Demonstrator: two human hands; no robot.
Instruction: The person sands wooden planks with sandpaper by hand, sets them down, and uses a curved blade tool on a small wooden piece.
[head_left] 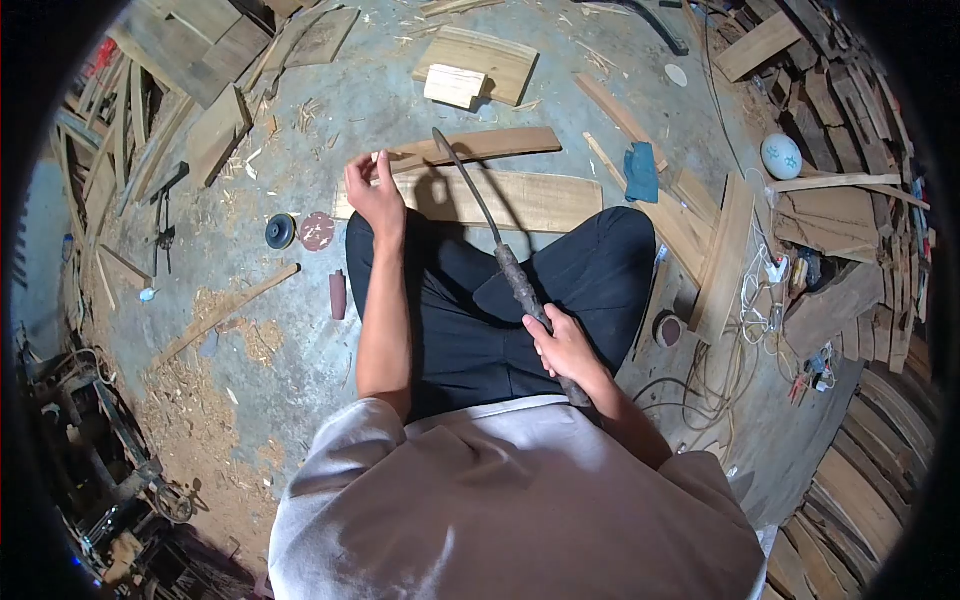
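My right hand (562, 342) is wrapped round the dark, rough handle of a long-handled knife (470, 187). Its narrow curved blade points forward, away from me, and the tip overlaps a wooden strip (500, 143) in view. The handle's rear end reaches back toward my shirt. My left hand (377, 195) is raised beside the strip's left end, with thumb and fingers bent toward each other. A small pale bit shows at its fingertips, too small to name. Under the strip's near side lies a wide flat board (540, 200), in front of my crossed legs.
A pale wood block (455, 86) rests on a board (505, 65) ahead. Leftward are a round black disc (280, 232), a sanding disc (317, 231) and a stick (230, 313). Rightward lie a blue-green cloth (641, 172), planks (725, 260) and tangled cords (715, 400). Shavings (190, 410) litter the floor.
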